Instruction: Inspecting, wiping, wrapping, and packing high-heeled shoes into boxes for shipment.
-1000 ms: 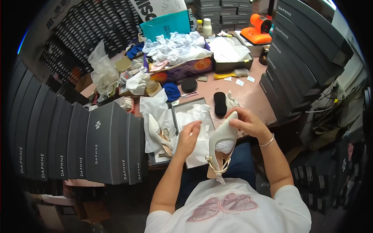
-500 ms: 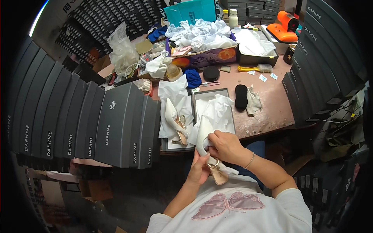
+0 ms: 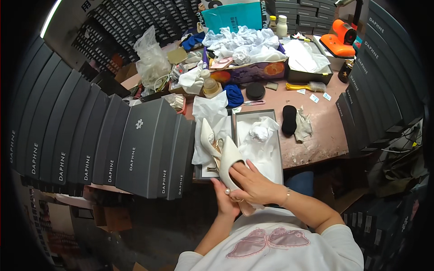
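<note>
A white pointed-toe slingback shoe (image 3: 229, 155) is between my hands, above the near edge of an open shoe box. My left hand (image 3: 227, 203) supports it from below and the left, near the heel end. Fingers of my right hand (image 3: 257, 183) reach into the shoe's opening, with the thumb near a round pearl-like ornament (image 3: 227, 191) on the strap. The matching heeled shoe (image 3: 207, 137) lies on white tissue (image 3: 210, 108) in the box's left part. More crumpled tissue (image 3: 261, 135) fills the right part (image 3: 280, 149).
Dark shoe boxes stand in a row at left (image 3: 147, 149) and are stacked at right (image 3: 384, 77). Behind lie a purple carton (image 3: 257, 72) of crumpled paper, a yellow brush (image 3: 300, 86), a round black tin (image 3: 255, 91) and a black pad (image 3: 289, 121) beside a grey cloth (image 3: 303, 126).
The shoe has shifted left, toward its mate. My right hand's fingers now reach into its opening, and my left hand has opened out somewhat under the shoe. The view has shifted slightly.
</note>
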Demonstrator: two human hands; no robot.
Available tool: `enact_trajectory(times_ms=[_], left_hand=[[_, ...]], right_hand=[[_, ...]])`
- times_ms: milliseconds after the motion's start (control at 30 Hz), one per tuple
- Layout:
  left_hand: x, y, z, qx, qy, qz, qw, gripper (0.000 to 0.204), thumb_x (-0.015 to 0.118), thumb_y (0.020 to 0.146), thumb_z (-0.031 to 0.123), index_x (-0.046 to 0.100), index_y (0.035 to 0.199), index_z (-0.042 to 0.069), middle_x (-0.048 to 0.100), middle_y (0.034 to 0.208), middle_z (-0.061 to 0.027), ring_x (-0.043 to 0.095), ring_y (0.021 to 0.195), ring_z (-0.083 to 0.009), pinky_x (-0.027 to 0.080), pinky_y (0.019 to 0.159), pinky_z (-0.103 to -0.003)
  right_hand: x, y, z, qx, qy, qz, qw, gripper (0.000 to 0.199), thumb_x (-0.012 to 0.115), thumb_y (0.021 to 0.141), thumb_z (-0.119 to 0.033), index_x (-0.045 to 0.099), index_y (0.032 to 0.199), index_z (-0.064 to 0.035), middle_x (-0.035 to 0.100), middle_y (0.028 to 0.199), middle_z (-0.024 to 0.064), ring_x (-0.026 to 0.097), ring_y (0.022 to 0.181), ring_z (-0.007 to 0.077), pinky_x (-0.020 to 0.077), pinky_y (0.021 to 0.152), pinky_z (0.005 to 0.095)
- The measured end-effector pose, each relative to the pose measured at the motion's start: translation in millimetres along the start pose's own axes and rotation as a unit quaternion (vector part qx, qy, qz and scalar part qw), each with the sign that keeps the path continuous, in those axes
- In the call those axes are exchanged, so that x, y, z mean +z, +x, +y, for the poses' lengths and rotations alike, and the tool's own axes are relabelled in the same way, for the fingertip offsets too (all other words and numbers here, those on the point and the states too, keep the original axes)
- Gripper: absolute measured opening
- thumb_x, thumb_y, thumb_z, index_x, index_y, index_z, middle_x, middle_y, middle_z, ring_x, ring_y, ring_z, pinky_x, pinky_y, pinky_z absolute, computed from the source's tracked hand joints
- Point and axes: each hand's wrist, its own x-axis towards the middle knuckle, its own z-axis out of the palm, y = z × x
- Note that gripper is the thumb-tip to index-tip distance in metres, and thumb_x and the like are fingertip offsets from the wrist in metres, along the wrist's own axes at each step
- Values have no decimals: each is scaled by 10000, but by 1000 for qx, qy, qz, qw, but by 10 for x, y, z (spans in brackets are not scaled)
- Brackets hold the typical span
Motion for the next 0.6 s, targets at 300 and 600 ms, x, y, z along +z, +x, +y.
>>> enact_trajectory(times_ms=[300, 600], left_hand=[[-75, -60, 258, 59, 72, -29, 995, 723, 309, 960, 624, 293, 1442, 85, 403, 1428, -101, 403, 1318, -256, 343, 1087, -422], [-229, 70, 328, 26, 48, 48, 997, 425, 405, 1011, 378, 365, 1346, 119, 571, 1044, -110, 605, 921, -238, 515, 836, -404]], right_hand=[[329, 199, 73, 2, 51, -45, 998, 585, 430, 945, -487, 497, 1007, 92, 494, 992, 249, 460, 1035, 412, 187, 1104, 541], [507, 42, -91, 12, 49, -138, 989, 568, 381, 976, -438, 554, 1022, 102, 516, 983, 281, 454, 1058, 428, 261, 1023, 536]])
